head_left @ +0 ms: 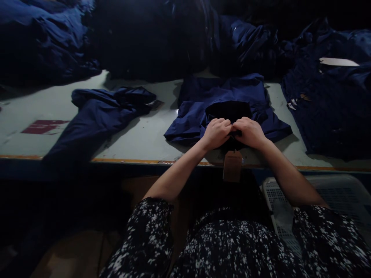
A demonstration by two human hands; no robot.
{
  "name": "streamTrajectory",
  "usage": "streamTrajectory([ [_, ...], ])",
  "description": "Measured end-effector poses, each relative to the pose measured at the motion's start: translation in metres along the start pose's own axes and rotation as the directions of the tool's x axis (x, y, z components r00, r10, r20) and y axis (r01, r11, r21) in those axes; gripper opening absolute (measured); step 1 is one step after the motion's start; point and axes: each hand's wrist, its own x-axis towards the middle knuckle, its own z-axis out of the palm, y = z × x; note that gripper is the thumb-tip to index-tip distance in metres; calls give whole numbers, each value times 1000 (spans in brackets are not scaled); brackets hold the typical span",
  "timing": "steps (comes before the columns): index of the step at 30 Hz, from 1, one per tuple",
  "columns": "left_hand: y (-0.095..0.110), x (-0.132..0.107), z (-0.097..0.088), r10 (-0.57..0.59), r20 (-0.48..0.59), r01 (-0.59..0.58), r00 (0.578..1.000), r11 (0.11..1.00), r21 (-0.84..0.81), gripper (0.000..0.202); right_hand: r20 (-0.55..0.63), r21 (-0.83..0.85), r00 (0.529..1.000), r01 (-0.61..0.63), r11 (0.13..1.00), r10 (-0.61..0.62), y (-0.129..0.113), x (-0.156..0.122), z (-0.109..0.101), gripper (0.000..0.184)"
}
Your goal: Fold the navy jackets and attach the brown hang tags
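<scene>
A navy blue garment [220, 88] lies spread on the table in front of me, with a dark opening, seemingly its collar, towards my side. My left hand [217, 132] is closed on the near edge of that opening. Close beside it, nearly touching, my right hand [248, 132] grips the same edge with its fingers curled. Below the hands a brown cardboard tag [232, 166] hangs over the table's front edge. My fingertips are partly hidden in the dark cloth.
Another navy garment [98, 112] lies to the left, partly over the pale table's edge [139, 160]. A pile of navy clothing [333, 104] stands at the right, with more heaped behind. Below right is a white plastic basket [339, 183]. A dark red patch [43, 126] marks the tabletop.
</scene>
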Motion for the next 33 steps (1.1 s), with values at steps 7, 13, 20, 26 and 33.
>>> streamTrajectory([
  [7,8,-4,8,95,103,-93,990,995,-17,27,-90,363,995,-13,932,49,23,-10,-16,18],
  [13,-23,-11,-7,209,232,-72,950,870,-487,13,-265,406,912,-190,894,314,47,-17,-29,18],
  [20,-69,7,-12,-573,-188,496,798,801,-336,9,-355,202,834,-374,905,424,61,14,-11,26],
  [26,-104,29,-6,-710,-4,667,704,664,-338,10,-287,66,805,-525,849,520,62,41,-3,13],
  [33,-77,36,-26,-722,-123,657,681,677,-331,9,-338,85,780,-532,843,526,54,37,0,25],
])
